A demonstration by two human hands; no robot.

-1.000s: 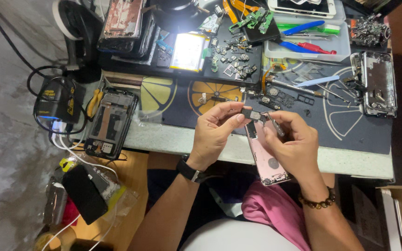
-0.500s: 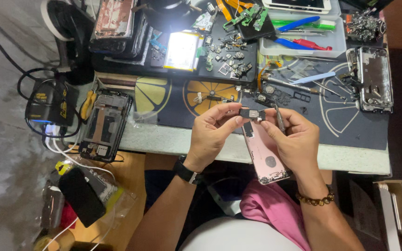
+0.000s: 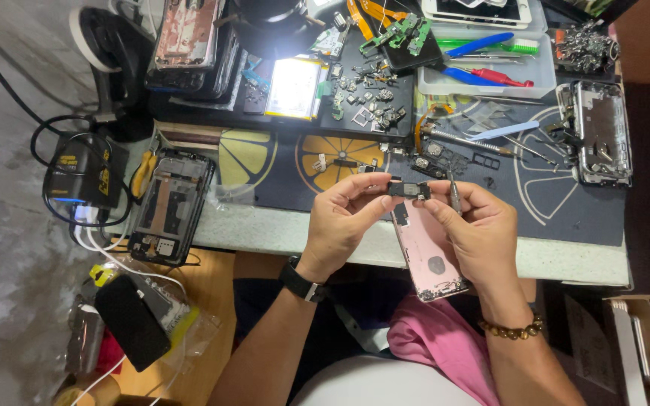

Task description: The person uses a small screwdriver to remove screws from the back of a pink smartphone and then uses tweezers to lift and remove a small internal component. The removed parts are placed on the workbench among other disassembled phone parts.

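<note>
Small dark phone component (image 3: 408, 189), a short black bar-shaped part, is pinched between the fingertips of both hands, held level just above the near edge of the workbench. Left hand (image 3: 342, 219) closes thumb and forefinger on the part's left end; a black wristwatch (image 3: 300, 280) sits on that wrist. Right hand (image 3: 478, 231) closes thumb and forefinger on the part's right end, and also keeps a thin metal tool (image 3: 454, 194) upright between its fingers; a brown bead bracelet (image 3: 511, 329) circles that wrist. Directly below the part, partly covered by the right palm, a pink phone back housing (image 3: 424, 252) lies with its lower end hanging over the table edge, above a pink cloth (image 3: 438, 349) on the person's lap.

Further out, a dark work mat with lemon-slice prints (image 3: 280, 162) covers the table. On its left lies an opened black phone frame (image 3: 170, 205), beside a black and yellow power unit (image 3: 84, 171) with cables. On the far right rests a bare metal phone chassis (image 3: 602, 135). Beyond the hands, loose small parts (image 3: 370, 101) are scattered near a brightly lit silver battery (image 3: 293, 88), and a white tray (image 3: 483, 64) holds blue and red tools at the far side
</note>
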